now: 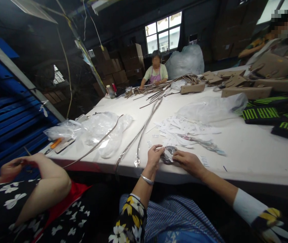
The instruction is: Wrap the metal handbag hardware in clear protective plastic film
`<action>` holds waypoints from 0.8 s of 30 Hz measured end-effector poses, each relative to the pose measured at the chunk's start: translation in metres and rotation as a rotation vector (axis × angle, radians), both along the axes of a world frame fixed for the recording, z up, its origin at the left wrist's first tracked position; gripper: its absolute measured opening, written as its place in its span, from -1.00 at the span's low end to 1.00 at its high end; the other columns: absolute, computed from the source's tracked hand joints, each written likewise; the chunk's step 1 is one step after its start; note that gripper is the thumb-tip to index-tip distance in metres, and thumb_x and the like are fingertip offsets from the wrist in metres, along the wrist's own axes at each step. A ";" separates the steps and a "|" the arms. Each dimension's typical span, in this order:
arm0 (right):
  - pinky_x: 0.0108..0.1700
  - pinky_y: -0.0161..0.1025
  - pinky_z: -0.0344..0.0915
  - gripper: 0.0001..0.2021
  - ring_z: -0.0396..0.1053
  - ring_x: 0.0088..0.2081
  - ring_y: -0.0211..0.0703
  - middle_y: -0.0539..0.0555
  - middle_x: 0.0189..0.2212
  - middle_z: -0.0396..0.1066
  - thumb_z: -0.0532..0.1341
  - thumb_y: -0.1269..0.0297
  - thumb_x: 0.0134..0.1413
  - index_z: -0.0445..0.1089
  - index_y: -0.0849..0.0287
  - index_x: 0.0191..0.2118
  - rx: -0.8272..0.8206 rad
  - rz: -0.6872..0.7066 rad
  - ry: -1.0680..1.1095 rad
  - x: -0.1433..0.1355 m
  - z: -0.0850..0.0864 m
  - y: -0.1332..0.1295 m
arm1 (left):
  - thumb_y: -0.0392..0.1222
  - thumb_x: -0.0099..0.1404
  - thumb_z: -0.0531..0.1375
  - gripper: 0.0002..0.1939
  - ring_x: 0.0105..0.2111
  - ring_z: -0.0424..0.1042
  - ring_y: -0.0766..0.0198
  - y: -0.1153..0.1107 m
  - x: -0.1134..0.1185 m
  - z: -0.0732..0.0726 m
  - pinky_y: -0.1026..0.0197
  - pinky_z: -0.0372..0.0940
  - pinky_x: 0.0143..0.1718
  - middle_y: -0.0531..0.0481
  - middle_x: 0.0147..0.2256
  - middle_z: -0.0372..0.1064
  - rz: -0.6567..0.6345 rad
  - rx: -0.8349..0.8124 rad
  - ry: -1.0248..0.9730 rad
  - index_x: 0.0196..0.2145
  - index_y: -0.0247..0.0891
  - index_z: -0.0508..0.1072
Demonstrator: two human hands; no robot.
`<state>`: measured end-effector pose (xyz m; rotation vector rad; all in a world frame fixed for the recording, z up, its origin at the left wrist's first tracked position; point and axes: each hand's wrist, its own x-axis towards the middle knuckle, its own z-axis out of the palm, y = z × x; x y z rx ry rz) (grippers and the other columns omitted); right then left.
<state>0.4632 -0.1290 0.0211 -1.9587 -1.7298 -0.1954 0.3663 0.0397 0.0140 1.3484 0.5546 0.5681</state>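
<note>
Counter (250,152): white — straps (188,79), slips (179,130), clear bags (105,131)
Room (199,20): dark — window (163,32), cartons (132,59)
Left hand (154,157): fingers gripping the coil (168,156)
Right hand (189,163): fingers pinching its right side
Coil: at the counter's near edge

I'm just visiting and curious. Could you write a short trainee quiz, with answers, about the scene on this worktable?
1. True or false: only the camera wearer's right hand touches the dark round item.
2. The wearer's silver bracelet is on which side? (a) left (b) right
3. Fill in: the lettering on the black items at the picture's right is ____.

Key: 1. False; the left hand touches it too. 2. (a). 3. Green.
</note>
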 end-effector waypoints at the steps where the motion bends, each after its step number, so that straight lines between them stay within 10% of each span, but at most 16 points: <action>1: -0.28 -0.29 0.34 -0.80 0.47 -0.25 -0.13 0.06 -0.19 0.50 0.11 0.40 0.20 0.48 0.06 -0.21 0.008 -0.003 0.021 0.001 -0.002 -0.001 | -0.06 0.07 0.33 -0.60 -0.50 0.41 0.33 -0.001 -0.001 0.001 0.30 0.27 -0.41 -0.04 -0.49 0.46 -0.009 0.025 -0.006 -0.21 -0.38 0.45; 12: 0.13 -0.08 0.30 -0.65 0.34 0.10 -0.04 0.13 0.08 0.39 0.14 0.31 0.19 0.39 0.06 0.09 0.063 -0.135 0.270 0.002 -0.010 0.003 | -0.09 0.13 0.31 -0.83 -0.31 0.40 0.21 -0.012 -0.017 0.007 0.21 0.25 -0.16 -0.01 -0.37 0.49 -0.087 0.635 0.149 -0.38 -0.22 0.57; 24: -0.21 -0.24 0.35 -0.81 0.44 -0.13 -0.08 0.04 -0.09 0.47 0.16 0.25 0.20 0.51 -0.01 -0.16 -0.101 -0.101 0.201 -0.001 -0.004 0.018 | -0.16 0.26 0.16 -0.78 -0.38 0.30 0.30 -0.033 -0.016 0.009 0.30 0.21 -0.28 0.06 -0.48 0.28 0.038 0.593 0.106 -0.52 -0.25 0.34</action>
